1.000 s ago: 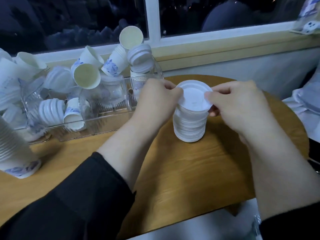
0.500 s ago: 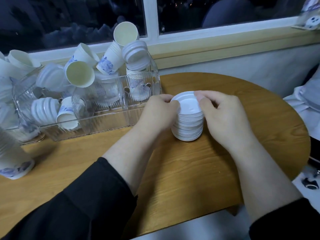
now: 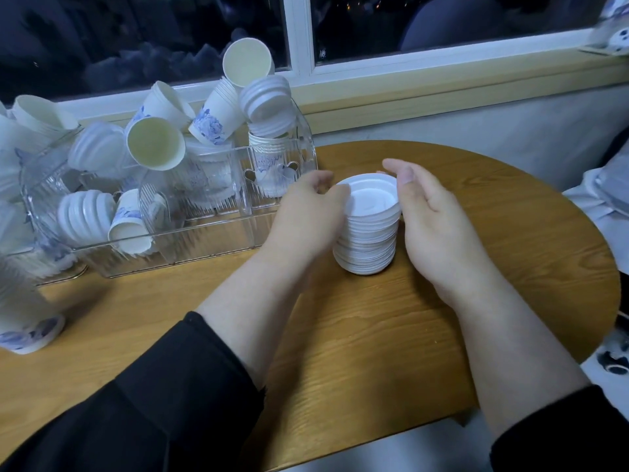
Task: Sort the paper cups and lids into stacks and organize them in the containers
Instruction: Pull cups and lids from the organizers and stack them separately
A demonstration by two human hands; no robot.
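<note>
Cups (image 3: 155, 153) & lids (image 3: 86, 218) jumbled in clear container (image 3: 218, 233).

Dim indoor light, cool blue cast overall. Window (image 3: 136, 39) along the top of the frame is dark, with a few small light points at upper centre. Illumination looks overhead and soft: faint shadows under the forearms on the bench (image 3: 374, 335). Mild glare on the clear container (image 3: 211, 212) ribs. Wide-angle bowing at the edges; cups (image 3: 20, 321) at the left edge smeared. Right edge blurred. Fine detail soft, noisy.
</note>
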